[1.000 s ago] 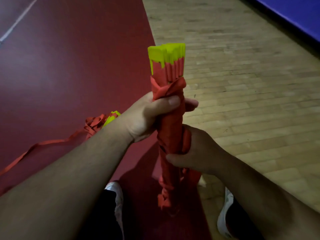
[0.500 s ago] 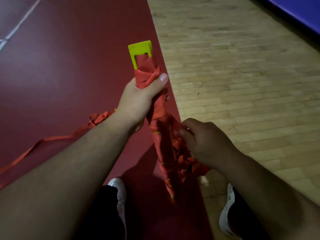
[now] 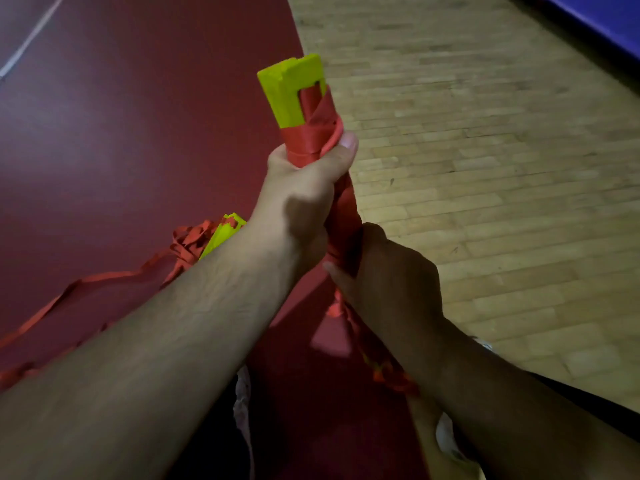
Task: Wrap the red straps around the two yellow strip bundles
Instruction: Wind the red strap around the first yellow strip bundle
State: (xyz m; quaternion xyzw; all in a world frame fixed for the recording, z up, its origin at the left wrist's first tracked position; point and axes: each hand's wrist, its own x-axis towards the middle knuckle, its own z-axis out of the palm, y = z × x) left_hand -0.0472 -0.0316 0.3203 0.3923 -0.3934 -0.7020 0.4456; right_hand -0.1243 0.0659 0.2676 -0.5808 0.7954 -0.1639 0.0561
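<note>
We look down on a red sports floor that meets pale wooden boards, a blue mat at the far corner, as a person works on 1 of 2 yellow strip bundles. The first bundle is held nearly upright between both hands, its yellow top bare above the red strap wound around its upper part; below that the shaft shows red all the way into the grips. The second bundle lies on the red floor behind the left forearm, only a yellow end showing, touching a tangle of loose red strap that trails off toward the left edge. The left hand is clenched around the wrapped part just under the yellow top, its thumb pressed across the turns. The right hand grips the shaft directly below, fingers curled round it, with a knotted red tail hanging beneath. We judge the first bundle nearly bound and the second not yet begun. The risk from here: if the thumb lifts before the end is secured, the top turns could slacken and the strips slide apart; the hanging tail could snag, and the floor strap near the white shoe could catch underfoot
</note>
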